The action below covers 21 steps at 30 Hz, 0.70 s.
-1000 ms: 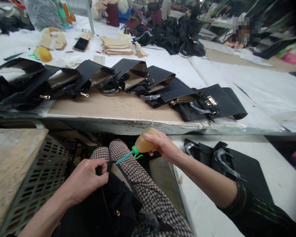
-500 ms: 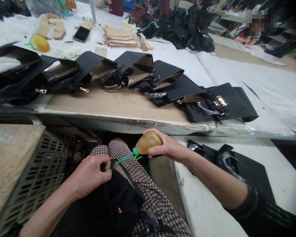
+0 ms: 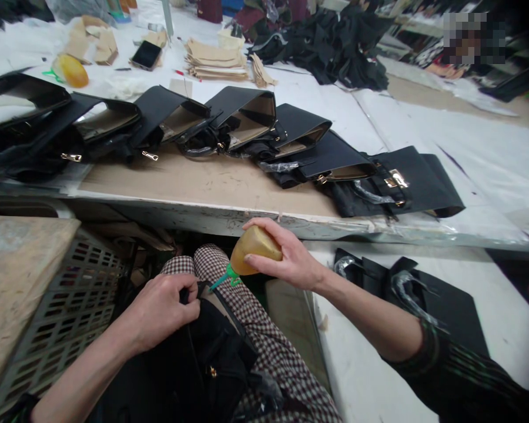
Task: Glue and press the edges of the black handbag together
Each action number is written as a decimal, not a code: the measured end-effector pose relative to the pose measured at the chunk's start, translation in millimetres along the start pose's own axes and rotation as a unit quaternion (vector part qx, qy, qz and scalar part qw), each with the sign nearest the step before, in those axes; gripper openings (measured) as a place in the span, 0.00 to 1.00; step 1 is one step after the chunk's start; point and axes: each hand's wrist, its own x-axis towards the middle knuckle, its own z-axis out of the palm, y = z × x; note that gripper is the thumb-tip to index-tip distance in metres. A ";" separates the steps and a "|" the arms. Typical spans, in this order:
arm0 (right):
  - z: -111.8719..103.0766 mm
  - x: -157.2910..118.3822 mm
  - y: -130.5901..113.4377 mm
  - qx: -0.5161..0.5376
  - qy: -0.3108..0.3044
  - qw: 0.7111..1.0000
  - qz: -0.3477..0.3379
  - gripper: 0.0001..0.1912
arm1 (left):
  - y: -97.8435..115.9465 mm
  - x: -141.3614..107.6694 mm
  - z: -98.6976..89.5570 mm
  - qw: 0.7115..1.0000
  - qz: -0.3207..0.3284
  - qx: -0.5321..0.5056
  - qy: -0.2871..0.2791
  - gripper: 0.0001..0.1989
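Observation:
On my lap lies a black handbag (image 3: 216, 346) with a beige inner edge and a gold zip pull. My left hand (image 3: 170, 305) is closed on the bag's upper edge, fingers curled and thumb pressed against it. My right hand (image 3: 286, 255) grips a squeeze bottle (image 3: 253, 249) of amber liquid, tilted with its green nozzle pointing down to the left. The nozzle's thin tip is at the beige edge of the bag, just right of my left hand; whether it touches I cannot tell.
Several black bags (image 3: 242, 120) stand in a row along the worktable. Another bag (image 3: 441, 299) lies on a white surface at right. A plastic crate (image 3: 74, 305) stands at left. Farther back are a second amber bottle (image 3: 73, 70), a phone (image 3: 146, 55) and stacked beige pieces (image 3: 216, 60).
My right hand has moved the bottle a little left, with the nozzle now more steeply angled at the bag's edge. My left hand has stayed in place on the bag.

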 end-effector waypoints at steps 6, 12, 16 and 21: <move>4.8 8.2 -5.2 -0.067 -0.009 0.996 -0.060 0.26 | -0.4 -0.5 0.1 1.000 0.000 0.004 0.002 0.05; 9.9 14.5 -6.9 -0.091 -0.012 0.993 -0.080 0.27 | -1.9 -0.1 1.5 1.000 0.001 0.005 0.004 0.05; 9.8 18.7 -10.8 -0.098 -0.023 0.990 -0.100 0.27 | -1.7 0.2 2.1 1.000 -0.002 0.002 -0.001 0.05; 3.3 22.0 -19.8 -0.107 -0.058 0.988 -0.098 0.24 | -2.3 0.1 1.9 1.000 -0.005 0.002 0.006 0.06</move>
